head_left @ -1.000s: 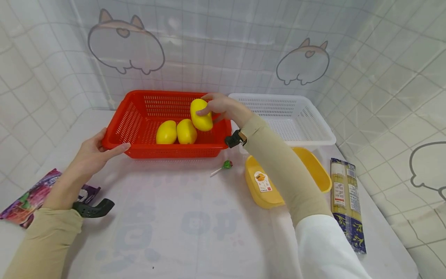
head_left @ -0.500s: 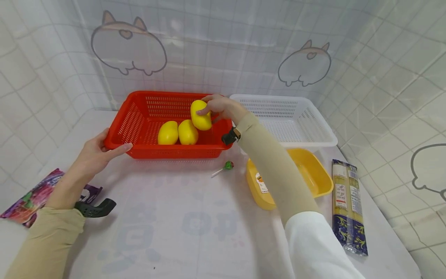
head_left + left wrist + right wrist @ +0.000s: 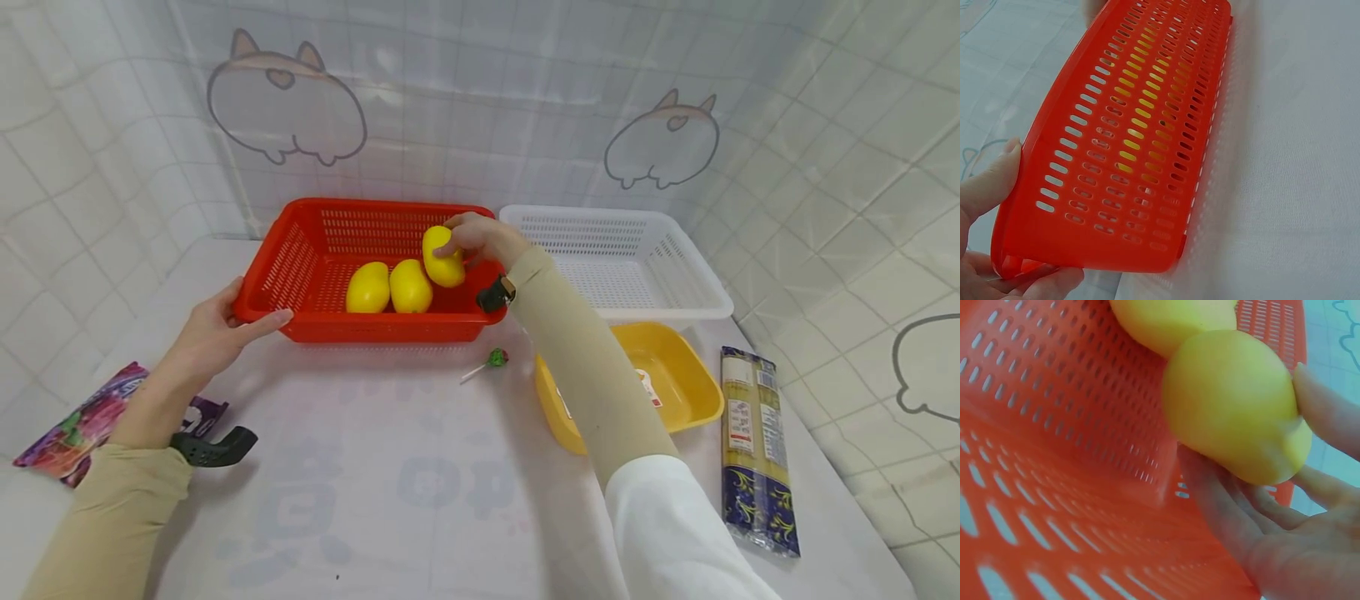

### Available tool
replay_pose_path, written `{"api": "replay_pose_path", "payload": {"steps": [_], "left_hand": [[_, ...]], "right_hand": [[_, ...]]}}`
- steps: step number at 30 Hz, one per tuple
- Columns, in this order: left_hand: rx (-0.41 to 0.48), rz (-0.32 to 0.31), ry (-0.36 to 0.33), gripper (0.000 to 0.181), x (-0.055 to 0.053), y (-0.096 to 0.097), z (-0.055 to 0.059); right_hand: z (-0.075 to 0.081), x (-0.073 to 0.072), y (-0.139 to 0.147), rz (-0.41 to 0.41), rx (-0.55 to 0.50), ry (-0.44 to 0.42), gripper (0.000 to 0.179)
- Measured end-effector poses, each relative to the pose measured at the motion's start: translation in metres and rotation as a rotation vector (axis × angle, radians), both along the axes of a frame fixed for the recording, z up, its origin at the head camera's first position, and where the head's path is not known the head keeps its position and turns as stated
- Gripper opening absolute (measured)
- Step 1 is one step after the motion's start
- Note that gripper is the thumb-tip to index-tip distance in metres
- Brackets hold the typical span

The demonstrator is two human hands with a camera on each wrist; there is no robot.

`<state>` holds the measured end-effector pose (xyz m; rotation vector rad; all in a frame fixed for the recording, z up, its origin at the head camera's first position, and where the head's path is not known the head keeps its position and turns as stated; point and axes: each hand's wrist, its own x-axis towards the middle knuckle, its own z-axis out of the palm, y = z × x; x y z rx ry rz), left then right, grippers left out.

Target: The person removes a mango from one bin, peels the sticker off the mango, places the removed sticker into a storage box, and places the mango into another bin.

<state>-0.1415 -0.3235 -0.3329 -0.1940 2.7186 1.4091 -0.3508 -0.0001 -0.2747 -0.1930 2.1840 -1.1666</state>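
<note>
My right hand holds a yellow mango inside the right part of the red plastic basket. In the right wrist view the thumb lies on one side of this mango and the fingers curl under the other. Left of it, two more mangoes lie side by side on the basket floor. At the basket's front left corner my left hand grips the rim. The left wrist view shows the thumb on the rim and fingers beneath it.
Right of the red basket stands a white basket. A yellow tub sits before it, partly behind my right sleeve. A lollipop lies in front of the baskets. A noodle packet is far right, a purple snack bag far left.
The mango in my right hand has come down slightly and sits closer to the two on the basket floor. My left hand keeps its grip; the whole view has shifted a little.
</note>
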Motion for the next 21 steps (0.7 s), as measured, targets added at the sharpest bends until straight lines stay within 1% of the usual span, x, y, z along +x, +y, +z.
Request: {"api": "replay_pose_path", "payload": {"steps": [12, 21], "left_hand": [[-0.013, -0.002, 0.000, 0.109, -0.0002, -0.0007, -0.0017], [-0.023, 0.002, 0.007, 0.107, -0.0001, 0.0003, -0.0021]], "right_hand": [[-0.0048, -0.0003, 0.0006, 0.040, 0.024, 0.025, 0.076], [-0.0081, 0.0040, 0.0024, 0.114, 0.109, 0.057, 0.076]]}}
